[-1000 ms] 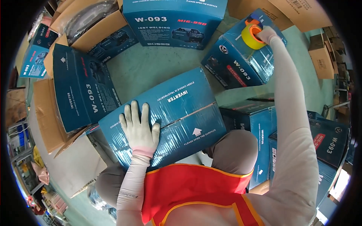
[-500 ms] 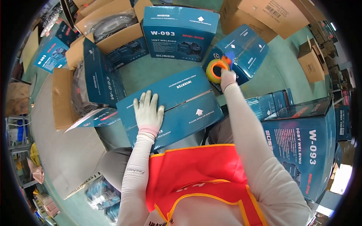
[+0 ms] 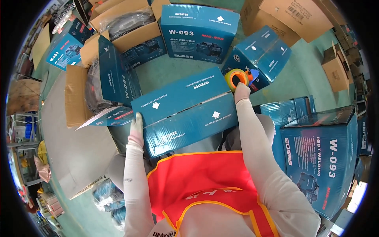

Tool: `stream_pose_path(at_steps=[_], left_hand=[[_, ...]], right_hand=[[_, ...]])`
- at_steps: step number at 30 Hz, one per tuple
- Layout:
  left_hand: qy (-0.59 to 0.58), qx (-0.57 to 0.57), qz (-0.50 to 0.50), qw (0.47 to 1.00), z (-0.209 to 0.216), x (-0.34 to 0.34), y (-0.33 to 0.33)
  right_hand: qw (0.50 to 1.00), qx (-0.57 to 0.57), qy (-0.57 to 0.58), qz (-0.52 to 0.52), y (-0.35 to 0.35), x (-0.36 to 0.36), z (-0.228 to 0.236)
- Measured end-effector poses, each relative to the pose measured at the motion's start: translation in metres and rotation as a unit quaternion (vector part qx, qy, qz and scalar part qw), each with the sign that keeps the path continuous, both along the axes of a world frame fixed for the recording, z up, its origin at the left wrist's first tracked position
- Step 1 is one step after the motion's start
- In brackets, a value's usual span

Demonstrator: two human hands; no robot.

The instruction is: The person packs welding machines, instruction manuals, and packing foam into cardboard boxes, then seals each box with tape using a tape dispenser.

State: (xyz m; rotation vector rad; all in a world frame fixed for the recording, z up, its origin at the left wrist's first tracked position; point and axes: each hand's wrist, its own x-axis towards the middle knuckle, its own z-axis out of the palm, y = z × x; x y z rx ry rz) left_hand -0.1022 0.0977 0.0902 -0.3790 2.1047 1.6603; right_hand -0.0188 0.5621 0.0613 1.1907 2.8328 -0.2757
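Note:
In front of my knees is a blue cardboard box with its top flaps folded down and a thin seam between them. My left hand, in a pale glove, lies along the box's left end with its fingers stretched out. At the far right corner of the box, my right hand is closed on a tape dispenser, which has an orange and yellow ring and a blue part. The fingers under the dispenser are partly hidden.
Two open boxes holding plastic-wrapped machines stand at left and back left. Closed blue boxes stand behind, at back right and right. Brown cartons are at the far right. A grey board lies left on the green floor.
My left hand has slid from the box top to its left end. The tape dispenser, held in my right hand, has come down and nearer to the box's right corner.

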Motion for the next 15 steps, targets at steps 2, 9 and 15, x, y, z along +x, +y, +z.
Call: stream_pose_path(at_steps=[2, 9, 15], left_hand=[[0.053, -0.089, -0.011, 0.995, 0.007, -0.013, 0.001], [0.137, -0.211, -0.030, 0.968, 0.016, -0.033, 0.017], [0.458, -0.438, -0.179, 0.752, 0.085, 0.006, 0.133]], right_hand=[[0.996, 0.006, -0.076, 0.041, -0.010, 0.008, 0.004], [0.675, -0.353, 0.517, -0.391, -0.039, 0.002, 0.014], [0.682, -0.299, 0.553, -0.373, -0.024, 0.022, 0.031]])
